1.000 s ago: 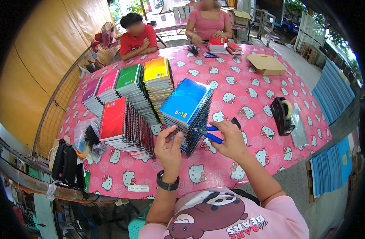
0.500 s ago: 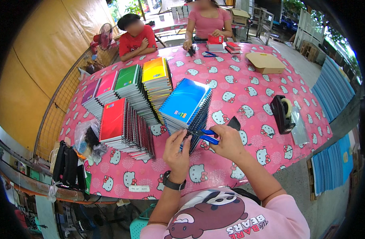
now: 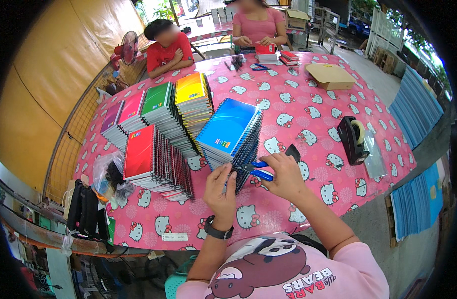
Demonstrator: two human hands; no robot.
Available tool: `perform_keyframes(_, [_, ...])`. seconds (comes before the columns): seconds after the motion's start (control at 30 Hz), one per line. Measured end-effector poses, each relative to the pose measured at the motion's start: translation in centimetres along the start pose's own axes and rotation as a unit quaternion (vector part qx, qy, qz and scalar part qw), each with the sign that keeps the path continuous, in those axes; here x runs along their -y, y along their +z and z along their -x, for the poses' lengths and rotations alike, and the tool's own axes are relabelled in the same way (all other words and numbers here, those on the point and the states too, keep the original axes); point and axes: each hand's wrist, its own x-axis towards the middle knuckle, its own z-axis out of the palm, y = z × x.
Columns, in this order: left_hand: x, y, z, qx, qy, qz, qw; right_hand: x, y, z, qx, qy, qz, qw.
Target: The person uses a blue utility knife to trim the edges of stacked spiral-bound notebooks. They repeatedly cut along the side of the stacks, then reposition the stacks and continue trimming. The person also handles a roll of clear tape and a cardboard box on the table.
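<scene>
A tall stack of blue-covered spiral notebooks [image 3: 229, 124] stands in front of me, its blue coils facing right. My left hand [image 3: 220, 192] is closed at the stack's near corner, thumb and fingers pinching a notebook's edge by the coil ends. Blue-handled cutting pliers [image 3: 261, 170] are gripped in my right hand [image 3: 286, 177]. Their dark jaws reach the coil ends beside my left fingertips, and the two handles are spread apart. What exactly lies between the jaws is too small to make out.
Stacks of red [image 3: 141, 152], purple, pink, green [image 3: 156, 97] and yellow notebooks [image 3: 190, 88] stand to the left. A black tape dispenser [image 3: 353, 141] sits right, below a cardboard box [image 3: 330, 76]. Across the table, one person leans on it and another handles a red item [image 3: 265, 49].
The pliers' jaws have shifted slightly down at the near corner of the blue stack. Across the table, the person in pink has brought a hand from the dark items back toward the other hand.
</scene>
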Motion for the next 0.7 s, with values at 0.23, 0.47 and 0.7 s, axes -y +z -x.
perform_keyframes(0.23, [-0.4,0.2,-0.3,0.004,0.056,-0.049,0.997,0.0,0.2,0.2,0.046,0.062,-0.042,0.996])
perform_keyframes(0.47, [0.2,0.6,0.3,-0.019,-0.121,0.140,0.983,-0.7,0.2,0.5,0.000,0.036,-0.051,0.998])
perform_keyframes(0.7, [0.8,0.6,0.6,-0.015,-0.088,0.122,0.988,-0.3,0.6,0.4,0.014,0.006,0.002,1.000])
